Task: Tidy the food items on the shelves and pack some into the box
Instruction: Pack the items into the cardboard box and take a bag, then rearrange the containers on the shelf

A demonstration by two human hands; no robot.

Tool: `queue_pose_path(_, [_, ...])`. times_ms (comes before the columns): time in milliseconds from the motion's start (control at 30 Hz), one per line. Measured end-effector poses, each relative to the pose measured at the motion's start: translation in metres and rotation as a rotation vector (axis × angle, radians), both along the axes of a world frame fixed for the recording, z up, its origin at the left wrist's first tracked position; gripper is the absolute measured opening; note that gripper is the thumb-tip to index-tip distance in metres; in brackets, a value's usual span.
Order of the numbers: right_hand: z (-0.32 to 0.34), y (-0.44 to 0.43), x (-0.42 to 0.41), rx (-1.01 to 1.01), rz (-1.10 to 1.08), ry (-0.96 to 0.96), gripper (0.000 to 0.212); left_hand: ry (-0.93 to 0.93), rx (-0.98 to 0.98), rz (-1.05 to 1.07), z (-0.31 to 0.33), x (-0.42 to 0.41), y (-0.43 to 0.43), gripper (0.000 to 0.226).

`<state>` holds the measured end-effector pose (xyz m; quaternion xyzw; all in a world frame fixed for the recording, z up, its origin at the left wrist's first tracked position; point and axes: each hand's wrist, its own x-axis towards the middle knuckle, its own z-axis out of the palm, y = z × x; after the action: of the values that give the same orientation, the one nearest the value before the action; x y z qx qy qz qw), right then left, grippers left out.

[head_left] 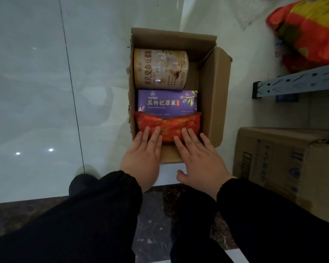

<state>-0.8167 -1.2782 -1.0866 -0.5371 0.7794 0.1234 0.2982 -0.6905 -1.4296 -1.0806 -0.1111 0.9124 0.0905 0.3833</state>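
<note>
An open cardboard box [213, 95] stands on the pale floor. Inside, a beige can [160, 70] lies on its side at the far end. A purple carton [166, 103] sits in the middle, and a red patterned packet [168, 124] lies at the near end. My left hand [143, 158] and my right hand [198, 160] both reach over the box's near edge. Their straight fingers rest flat on the red packet.
A closed printed cardboard box [285, 164] stands to the right. Above it runs a grey metal shelf rail [296, 83], with a red and yellow bag [310, 29] beyond. Dark marble flooring [156, 215] lies near my legs.
</note>
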Motion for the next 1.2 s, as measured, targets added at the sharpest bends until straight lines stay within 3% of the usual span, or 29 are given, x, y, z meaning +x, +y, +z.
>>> queue_pose_path(133, [0.000,-0.003,0.003,-0.090,-0.045,0.007,0.094,-0.024,0.004,-0.023,0.002,0.000,-0.002,0.075])
queue_pose_path(300, [0.004,-0.010,-0.007,-0.281,-0.178,0.000,0.099,0.284,0.037,0.114,0.004,-0.004,-0.013,0.084])
queue_pose_path(467, [-0.014,-0.022,-0.015,-0.207,-0.205,-0.012,0.094,0.211,-0.025,0.059,-0.002,-0.008,-0.018,0.068])
queue_pose_path(567, [-0.017,-0.024,-0.019,-0.179,-0.209,-0.037,0.090,0.163,-0.028,0.043,-0.004,-0.013,-0.022,0.070])
queue_pose_path(667, [-0.009,-0.029,-0.017,-0.079,-0.202,-0.081,0.098,0.015,-0.004,0.018,0.000,-0.018,-0.023,0.075])
queue_pose_path(767, [0.009,-0.038,-0.020,0.016,-0.245,-0.153,0.108,0.032,0.038,0.037,0.008,-0.026,-0.029,0.086])
queue_pose_path(833, [0.027,-0.044,-0.022,-0.002,-0.261,-0.167,0.101,0.101,0.091,0.103,0.021,-0.027,-0.035,0.081])
queue_pose_path(967, [0.087,-0.057,-0.022,-0.052,-0.280,-0.104,0.086,0.238,0.012,0.206,0.081,-0.027,-0.051,0.073])
queue_pose_path(1200, [0.284,-0.105,-0.031,-0.114,-0.278,-0.067,0.085,0.326,-0.092,0.296,0.267,-0.029,-0.104,0.076])
